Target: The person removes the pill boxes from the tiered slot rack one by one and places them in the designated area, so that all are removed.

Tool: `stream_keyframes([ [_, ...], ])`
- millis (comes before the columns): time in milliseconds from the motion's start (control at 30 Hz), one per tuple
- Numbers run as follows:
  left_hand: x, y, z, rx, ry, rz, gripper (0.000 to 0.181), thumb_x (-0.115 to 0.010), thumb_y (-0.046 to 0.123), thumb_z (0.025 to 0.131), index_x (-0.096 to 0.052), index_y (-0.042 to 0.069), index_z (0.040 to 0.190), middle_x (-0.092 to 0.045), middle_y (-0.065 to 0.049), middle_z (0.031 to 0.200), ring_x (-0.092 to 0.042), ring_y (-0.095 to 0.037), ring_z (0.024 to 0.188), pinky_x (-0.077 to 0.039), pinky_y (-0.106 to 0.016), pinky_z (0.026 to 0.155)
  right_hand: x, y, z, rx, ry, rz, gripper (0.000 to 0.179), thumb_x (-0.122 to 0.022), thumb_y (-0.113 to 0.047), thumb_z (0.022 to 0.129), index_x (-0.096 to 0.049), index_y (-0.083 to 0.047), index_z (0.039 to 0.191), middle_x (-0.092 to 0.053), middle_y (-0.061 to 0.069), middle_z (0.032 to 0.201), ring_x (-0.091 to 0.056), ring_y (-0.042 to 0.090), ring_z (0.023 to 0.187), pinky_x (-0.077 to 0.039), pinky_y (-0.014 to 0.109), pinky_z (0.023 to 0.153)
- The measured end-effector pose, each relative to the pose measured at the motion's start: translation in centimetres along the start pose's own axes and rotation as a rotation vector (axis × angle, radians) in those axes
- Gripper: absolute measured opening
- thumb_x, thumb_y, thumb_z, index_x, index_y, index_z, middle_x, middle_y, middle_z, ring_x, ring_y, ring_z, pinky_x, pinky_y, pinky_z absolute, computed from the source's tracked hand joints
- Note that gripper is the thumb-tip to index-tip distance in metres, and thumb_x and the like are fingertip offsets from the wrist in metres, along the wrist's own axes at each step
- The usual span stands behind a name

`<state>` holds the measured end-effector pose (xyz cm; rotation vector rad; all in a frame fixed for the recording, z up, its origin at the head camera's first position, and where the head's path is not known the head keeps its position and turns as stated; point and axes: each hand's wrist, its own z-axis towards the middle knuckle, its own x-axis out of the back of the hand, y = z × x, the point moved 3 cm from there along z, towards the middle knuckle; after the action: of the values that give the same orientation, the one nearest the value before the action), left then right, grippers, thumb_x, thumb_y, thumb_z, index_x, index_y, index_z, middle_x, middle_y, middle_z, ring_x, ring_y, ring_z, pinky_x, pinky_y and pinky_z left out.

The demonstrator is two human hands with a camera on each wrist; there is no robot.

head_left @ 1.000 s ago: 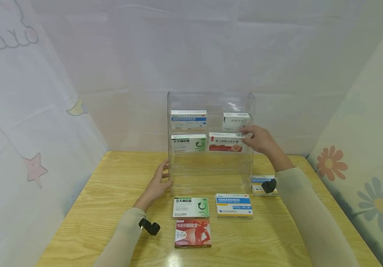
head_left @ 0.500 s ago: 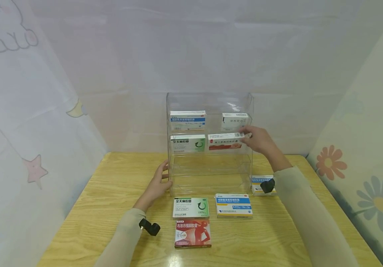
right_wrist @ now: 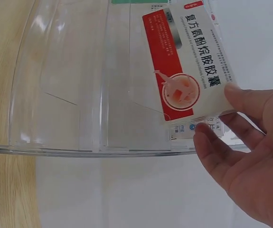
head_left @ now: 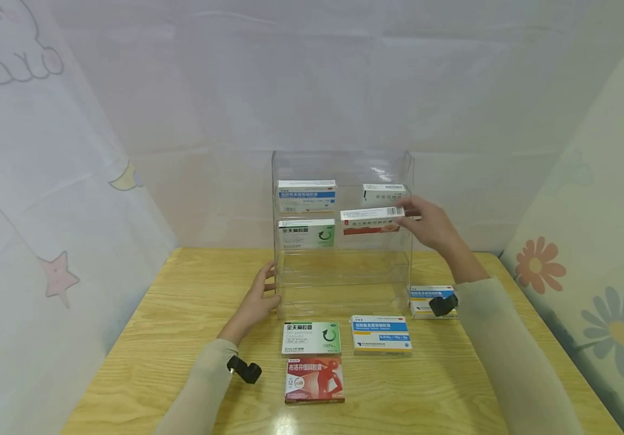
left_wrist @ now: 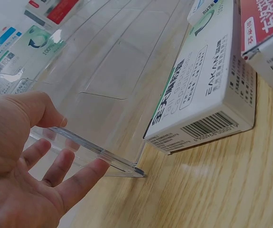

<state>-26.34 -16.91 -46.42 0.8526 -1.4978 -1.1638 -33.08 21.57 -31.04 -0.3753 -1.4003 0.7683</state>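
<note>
A clear acrylic display rack (head_left: 344,266) with stepped tiers stands on the table. My right hand (head_left: 426,223) pinches one end of a red and white medicine box (right_wrist: 186,61) between thumb and fingers. That box is slightly tilted at the second tier, its top raised above the neighbouring green and white box (head_left: 306,234). Low on the rack's left side, my left hand (head_left: 257,302) grips the side panel, thumb on one face and fingers on the other. The top tier bears a blue and white box (head_left: 306,197) at left and a white box (head_left: 383,194) at right.
In front of the rack lie a green and white box (head_left: 310,338), a red box (head_left: 314,379) and a blue and white box (head_left: 381,335). Another blue and white box (head_left: 424,302) is by the rack's right foot. Printed cloth walls surround the wooden table (head_left: 148,362).
My right hand has raised the red and white box a little and tipped it, its upper edge now higher. The left hand keeps its hold on the rack.
</note>
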Motion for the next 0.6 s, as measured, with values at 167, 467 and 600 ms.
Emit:
stream_keyframes([
  [167,-0.1,0.0,0.0,0.005,-0.004,-0.008,0.083,-0.057,0.000,0.097,-0.010,0.021,0.163,-0.019,-0.018,0.163,-0.033,-0.044,0.141,-0.055,-0.049,0.093,0.5,-0.2,-0.8,-0.004,0.055,0.064,0.040,-0.060,-0.030,0.103,-0.053,-0.016,0.139,-0.055,0.016,0.141,-0.053,0.038,0.132,-0.046,0.060,0.103],
  [467,0.0,-0.2,0.0,0.000,-0.011,-0.007,0.085,-0.057,0.002,0.097,-0.009,0.021,0.164,-0.019,-0.018,0.163,-0.031,-0.047,0.142,-0.055,-0.046,0.093,0.2,0.2,-2.5,-0.012,0.072,0.222,0.039,-0.062,-0.029,0.101,-0.055,-0.017,0.138,-0.061,0.010,0.132,-0.063,0.031,0.119,-0.048,0.055,0.103],
  [600,0.0,-0.2,0.0,-0.005,-0.014,-0.003,0.085,-0.058,0.002,0.097,-0.008,0.020,0.164,-0.018,-0.018,0.163,-0.032,-0.046,0.142,-0.055,-0.046,0.093,-0.3,0.7,-3.2,-0.003,0.053,0.274,0.042,-0.062,-0.028,0.102,-0.054,-0.014,0.141,-0.060,0.012,0.130,-0.066,0.033,0.115,-0.048,0.055,0.104],
])
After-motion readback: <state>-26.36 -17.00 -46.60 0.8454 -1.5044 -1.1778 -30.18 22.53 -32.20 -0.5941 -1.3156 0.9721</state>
